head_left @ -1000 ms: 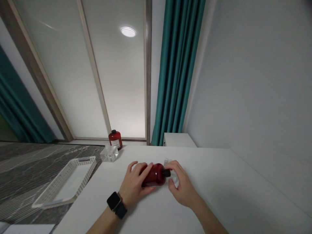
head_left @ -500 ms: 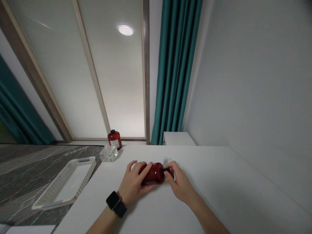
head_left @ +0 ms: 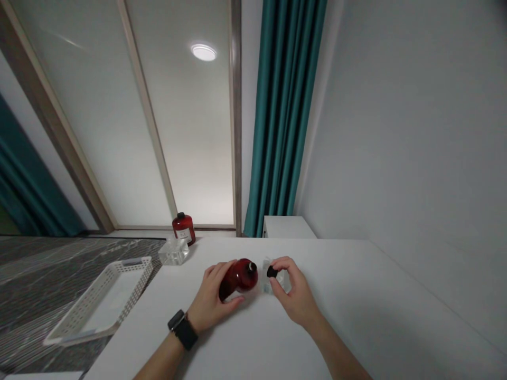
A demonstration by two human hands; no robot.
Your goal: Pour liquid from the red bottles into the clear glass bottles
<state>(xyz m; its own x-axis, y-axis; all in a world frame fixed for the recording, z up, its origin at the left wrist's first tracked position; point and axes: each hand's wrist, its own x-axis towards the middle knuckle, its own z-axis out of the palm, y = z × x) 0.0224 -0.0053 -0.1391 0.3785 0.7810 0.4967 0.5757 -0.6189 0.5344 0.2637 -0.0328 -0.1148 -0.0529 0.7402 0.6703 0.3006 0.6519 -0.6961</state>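
Note:
A dark red bottle (head_left: pixel 244 277) lies tilted over the white tabletop, its neck pointing up and toward the right. My left hand (head_left: pixel 212 298), with a black watch on the wrist, is wrapped round the bottle's body. Between the thumb and index finger of my right hand (head_left: pixel 295 295) is a small black cap (head_left: pixel 272 272), held apart from the bottle's neck. Partly hidden behind those fingers, a clear, see-through block-like object (head_left: pixel 267 286) rests on the table.
A second red bottle (head_left: pixel 184 229) with a white label and black cap stands at the table's far left corner, beside a clear box (head_left: pixel 173 252). Left of the table is a white perforated basket (head_left: pixel 132 295). A white cabinet (head_left: pixel 289 227) stands beyond the far edge.
The black cap has come away from the bottle in my right hand. My left hand has tipped the bottle so its neck points more upward.

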